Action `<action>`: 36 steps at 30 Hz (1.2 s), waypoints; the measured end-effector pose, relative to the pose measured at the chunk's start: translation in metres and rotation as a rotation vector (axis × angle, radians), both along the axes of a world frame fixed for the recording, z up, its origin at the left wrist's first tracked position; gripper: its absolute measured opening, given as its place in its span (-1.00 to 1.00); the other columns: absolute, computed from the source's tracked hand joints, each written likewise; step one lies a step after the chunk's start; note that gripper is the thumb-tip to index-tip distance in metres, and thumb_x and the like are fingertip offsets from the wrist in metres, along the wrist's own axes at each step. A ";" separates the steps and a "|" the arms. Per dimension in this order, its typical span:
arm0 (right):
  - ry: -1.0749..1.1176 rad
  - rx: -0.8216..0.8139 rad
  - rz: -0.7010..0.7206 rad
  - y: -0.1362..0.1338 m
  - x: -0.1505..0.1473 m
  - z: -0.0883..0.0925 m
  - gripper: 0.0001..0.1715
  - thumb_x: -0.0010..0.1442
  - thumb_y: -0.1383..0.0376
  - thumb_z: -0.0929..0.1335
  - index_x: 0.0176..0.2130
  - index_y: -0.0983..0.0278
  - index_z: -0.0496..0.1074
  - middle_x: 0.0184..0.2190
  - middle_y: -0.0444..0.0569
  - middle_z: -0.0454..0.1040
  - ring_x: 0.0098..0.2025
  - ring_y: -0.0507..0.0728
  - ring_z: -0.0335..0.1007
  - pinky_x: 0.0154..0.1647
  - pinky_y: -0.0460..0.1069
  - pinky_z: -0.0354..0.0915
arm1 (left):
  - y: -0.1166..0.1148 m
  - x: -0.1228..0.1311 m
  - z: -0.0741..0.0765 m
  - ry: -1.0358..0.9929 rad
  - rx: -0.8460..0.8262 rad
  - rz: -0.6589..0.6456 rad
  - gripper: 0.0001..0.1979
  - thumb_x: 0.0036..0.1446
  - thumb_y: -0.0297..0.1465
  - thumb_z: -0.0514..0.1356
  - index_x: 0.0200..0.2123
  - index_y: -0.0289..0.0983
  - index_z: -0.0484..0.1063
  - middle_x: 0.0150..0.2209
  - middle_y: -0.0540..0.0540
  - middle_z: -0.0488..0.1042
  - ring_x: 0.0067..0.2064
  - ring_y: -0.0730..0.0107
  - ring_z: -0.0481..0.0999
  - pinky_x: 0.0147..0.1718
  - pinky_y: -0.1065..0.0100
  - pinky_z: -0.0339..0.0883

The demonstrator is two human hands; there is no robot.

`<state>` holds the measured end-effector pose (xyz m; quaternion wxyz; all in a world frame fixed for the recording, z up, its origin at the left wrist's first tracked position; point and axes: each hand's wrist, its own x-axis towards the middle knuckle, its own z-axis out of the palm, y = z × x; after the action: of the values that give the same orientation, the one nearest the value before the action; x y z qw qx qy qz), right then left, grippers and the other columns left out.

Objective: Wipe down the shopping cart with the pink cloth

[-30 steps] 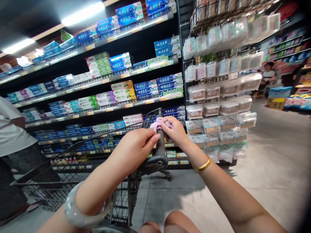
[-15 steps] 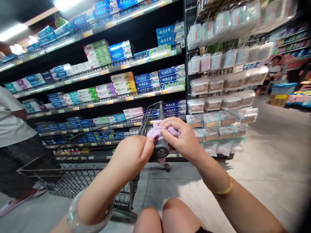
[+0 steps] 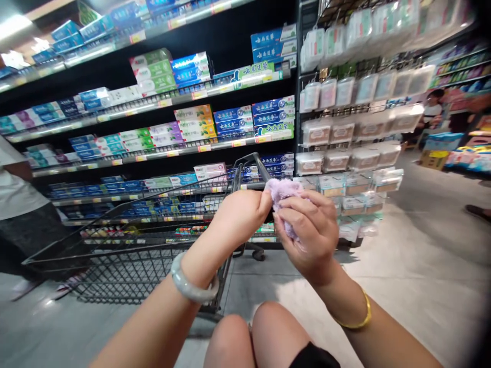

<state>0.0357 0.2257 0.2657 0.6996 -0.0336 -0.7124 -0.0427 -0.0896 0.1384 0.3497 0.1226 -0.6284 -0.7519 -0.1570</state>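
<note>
A fuzzy lilac cloth (image 3: 284, 190) is bunched up at the near part of a shopping cart's dark handle (image 3: 262, 167). My right hand (image 3: 309, 230) is closed around the cloth, fingers curled over its front. Close against the cloth's left edge is my left hand (image 3: 245, 212), thumb pressed inward and the other fingers curled out of sight. Whether it grips the handle or the cloth's edge is hidden. Below and left of my hands spreads the wire basket of the shopping cart (image 3: 126, 273). The handle's near end is covered by my hands and the cloth.
Shelves of toothpaste boxes (image 3: 233, 120) line the space ahead. Packaged goods hang from a rack (image 3: 351, 133) at the right. On the left, a person in a white top (image 3: 19, 179) stands beside the cart. Another person (image 3: 433, 110) is farther back on the right.
Both hands and the cloth have shifted right. My right hand has turned and now wraps the cloth more fully. The handle's near end, visible before, is now covered.
</note>
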 end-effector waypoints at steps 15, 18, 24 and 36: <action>-0.099 -0.222 -0.118 0.017 -0.005 -0.005 -0.55 0.21 0.31 0.41 0.10 0.13 0.49 0.06 0.13 0.37 0.07 0.30 0.38 0.12 0.25 0.42 | 0.031 -0.009 -0.013 -0.176 0.199 -0.186 -0.58 0.35 -0.29 -0.06 -0.50 -0.27 0.40 -0.41 -0.08 0.49 -0.35 0.36 0.40 -0.34 0.34 0.15; -0.182 -0.190 -0.083 0.016 -0.014 -0.019 -0.71 0.21 0.31 0.40 -0.04 0.18 0.54 0.00 0.13 0.40 -0.01 0.27 0.40 0.03 0.21 0.45 | 0.024 -0.019 -0.023 -0.146 0.202 -0.155 -0.60 0.35 -0.34 -0.07 -0.42 -0.28 0.48 -0.31 -0.13 0.55 -0.24 0.30 0.47 -0.22 0.31 0.27; -0.064 -0.252 -0.099 0.026 -0.017 -0.009 -0.74 0.22 0.30 0.40 -0.06 0.14 0.52 -0.06 0.10 0.44 0.00 0.28 0.40 0.06 0.21 0.41 | 0.010 -0.026 -0.035 -0.142 0.205 -0.157 -0.58 0.40 -0.28 -0.08 0.00 -0.28 0.53 -0.01 -0.18 0.59 0.01 0.21 0.53 0.03 0.26 0.33; -0.162 -0.294 -0.144 0.017 -0.016 -0.016 -0.78 0.22 0.26 0.39 -0.09 0.21 0.49 -0.11 0.12 0.45 -0.06 0.29 0.38 0.01 0.21 0.41 | -0.006 -0.037 -0.047 -0.161 0.130 -0.027 -0.45 0.43 -0.14 -0.15 -0.26 -0.27 0.56 -0.30 -0.15 0.61 -0.30 0.28 0.51 -0.32 0.35 0.19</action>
<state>0.0197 0.2427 0.2495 0.6228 -0.1826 -0.7607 0.0094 -0.1264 0.1322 0.3029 0.1001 -0.6145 -0.7391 -0.2571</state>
